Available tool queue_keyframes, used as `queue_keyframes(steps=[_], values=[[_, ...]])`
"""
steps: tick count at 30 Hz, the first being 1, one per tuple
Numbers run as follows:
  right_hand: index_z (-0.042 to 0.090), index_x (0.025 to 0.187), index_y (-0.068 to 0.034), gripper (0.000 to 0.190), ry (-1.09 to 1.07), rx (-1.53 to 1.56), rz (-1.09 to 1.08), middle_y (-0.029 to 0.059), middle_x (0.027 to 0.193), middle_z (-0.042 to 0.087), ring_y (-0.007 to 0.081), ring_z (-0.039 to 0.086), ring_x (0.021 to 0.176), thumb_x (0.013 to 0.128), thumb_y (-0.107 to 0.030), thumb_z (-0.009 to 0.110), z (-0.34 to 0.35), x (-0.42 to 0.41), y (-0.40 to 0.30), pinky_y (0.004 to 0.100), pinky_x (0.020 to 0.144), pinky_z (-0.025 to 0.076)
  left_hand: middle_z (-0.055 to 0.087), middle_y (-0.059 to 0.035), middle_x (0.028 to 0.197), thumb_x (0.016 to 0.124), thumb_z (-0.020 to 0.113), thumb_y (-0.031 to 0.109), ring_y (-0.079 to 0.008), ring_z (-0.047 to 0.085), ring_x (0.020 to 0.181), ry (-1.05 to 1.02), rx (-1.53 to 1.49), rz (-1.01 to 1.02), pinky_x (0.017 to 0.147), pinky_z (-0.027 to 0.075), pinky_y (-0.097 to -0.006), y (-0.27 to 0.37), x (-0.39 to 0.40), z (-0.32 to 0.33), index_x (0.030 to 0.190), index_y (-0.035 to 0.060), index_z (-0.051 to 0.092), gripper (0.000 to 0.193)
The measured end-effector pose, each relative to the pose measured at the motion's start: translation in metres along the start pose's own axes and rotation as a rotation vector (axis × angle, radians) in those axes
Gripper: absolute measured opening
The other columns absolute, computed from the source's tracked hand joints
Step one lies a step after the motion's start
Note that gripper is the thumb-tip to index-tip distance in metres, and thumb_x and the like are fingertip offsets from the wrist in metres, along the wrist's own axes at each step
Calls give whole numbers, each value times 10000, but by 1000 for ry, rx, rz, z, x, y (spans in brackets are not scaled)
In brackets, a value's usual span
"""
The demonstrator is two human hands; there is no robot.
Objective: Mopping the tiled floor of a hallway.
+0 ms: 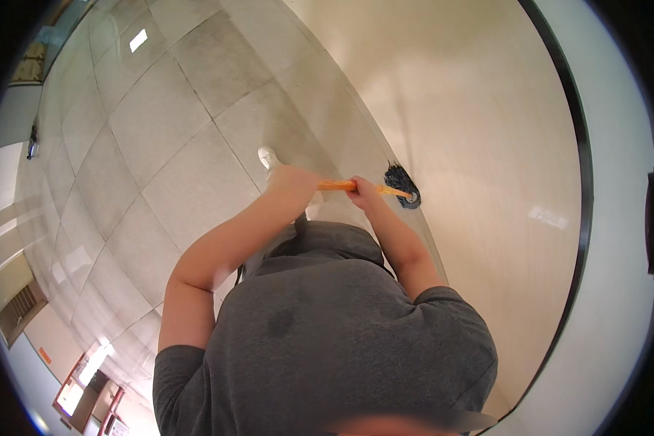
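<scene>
A mop with an orange handle (335,186) slants across in front of me. My left hand (302,179) is closed around its upper end, slightly blurred, with the fingers mostly hidden. Lower down, my right hand (363,192) grips the same handle. The dark, stringy mop head (399,181) rests at the line where the floor meets the beige wall panel (496,163). A pale shoe (268,157) shows just beyond my left hand.
Large grey floor tiles (185,169) stretch away to the left. The beige wall rises close on my right, topped by a black trim strip (584,163). At the far left, a vent grille (20,306) and a red-framed window or cabinet (76,389) appear.
</scene>
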State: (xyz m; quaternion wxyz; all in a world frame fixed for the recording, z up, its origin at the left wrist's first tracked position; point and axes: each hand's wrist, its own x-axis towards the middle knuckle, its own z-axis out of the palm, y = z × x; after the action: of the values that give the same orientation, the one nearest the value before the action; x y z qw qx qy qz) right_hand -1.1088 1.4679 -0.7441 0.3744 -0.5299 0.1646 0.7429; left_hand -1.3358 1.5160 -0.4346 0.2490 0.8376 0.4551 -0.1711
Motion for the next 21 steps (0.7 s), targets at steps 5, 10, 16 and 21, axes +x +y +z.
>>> queue_keyframes(steps=[5,10,16,21], values=[[459,843,-35,89,-377,-1171,-583,86,826,492,201,536,762,791,-51,529,23,39,17,307,721,510,595,-99,675,777,552,161,-273,608,683,63,15,-33,564,454,-402,-48,-52,-47,940,94,576,178],[495,859,-35,83,-8,-360,117,100,865,509,220,559,793,794,-54,542,222,8,37,344,722,528,586,-109,719,771,604,230,-288,596,674,97,-24,-308,571,446,-398,-133,-88,-82,1116,153,537,360],[492,774,-59,88,-141,-621,121,67,762,510,203,564,700,764,-79,576,318,53,59,332,636,541,583,-108,749,812,571,283,-278,599,666,102,-29,-542,566,456,-395,-166,-116,-85,1195,185,492,403],[491,761,-53,95,-184,-800,6,62,712,522,190,576,622,745,-73,582,391,62,54,322,561,539,576,-110,768,836,538,302,-277,600,657,61,-82,-691,557,466,-397,-177,-117,-80,1239,165,446,436]])
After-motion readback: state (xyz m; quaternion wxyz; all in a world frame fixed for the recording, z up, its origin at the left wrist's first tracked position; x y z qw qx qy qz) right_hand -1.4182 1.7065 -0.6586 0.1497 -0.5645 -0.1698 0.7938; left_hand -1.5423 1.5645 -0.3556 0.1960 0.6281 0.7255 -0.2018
